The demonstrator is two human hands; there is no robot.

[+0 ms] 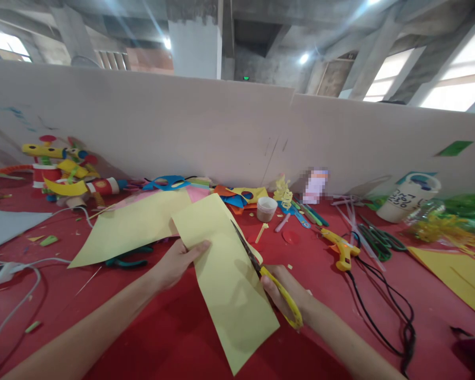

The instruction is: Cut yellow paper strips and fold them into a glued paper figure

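My left hand (182,261) pinches the left edge of a long yellow paper sheet (225,279), its thumb lying on top. In my right hand (283,287) are yellow-handled scissors (287,306), gripped by the handles. Their dark blades lie along the right edge of the sheet and point up and left. A narrow curled strip of paper stands beside the blades. Behind my left hand, another yellow sheet (130,224) lies over a pair of teal-handled pliers (129,263).
A yellow glue gun (342,250) with a black cord, green-handled scissors (380,240) and a white cup (409,198) stand or lie rightward. A small tub (266,209) sits ahead. Paper-cup crafts (47,174) and white cables (35,274) are on the left.
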